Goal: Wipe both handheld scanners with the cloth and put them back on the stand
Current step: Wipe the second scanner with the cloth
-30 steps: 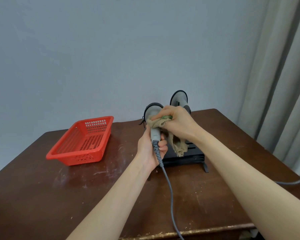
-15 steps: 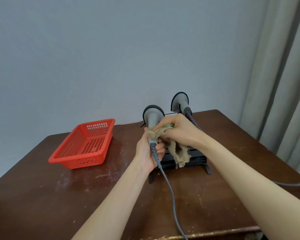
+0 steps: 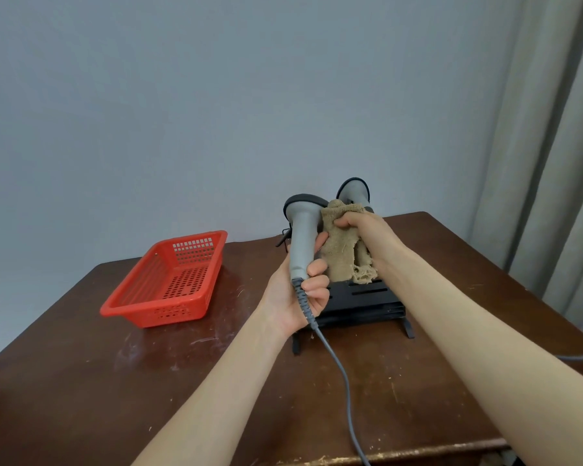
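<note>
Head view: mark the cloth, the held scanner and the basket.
cloth (image 3: 340, 250): head view, middle of the hanging fold.
held scanner (image 3: 302, 237): head view, upper part of the grey handle.
basket (image 3: 169, 312): head view, front wall.

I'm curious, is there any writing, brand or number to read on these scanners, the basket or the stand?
None: no readable text shows. The held scanner, the second scanner, the cloth, the red basket and the black stand all look plain from this view.

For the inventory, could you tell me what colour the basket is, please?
The basket is red, clearest in head view.
</note>
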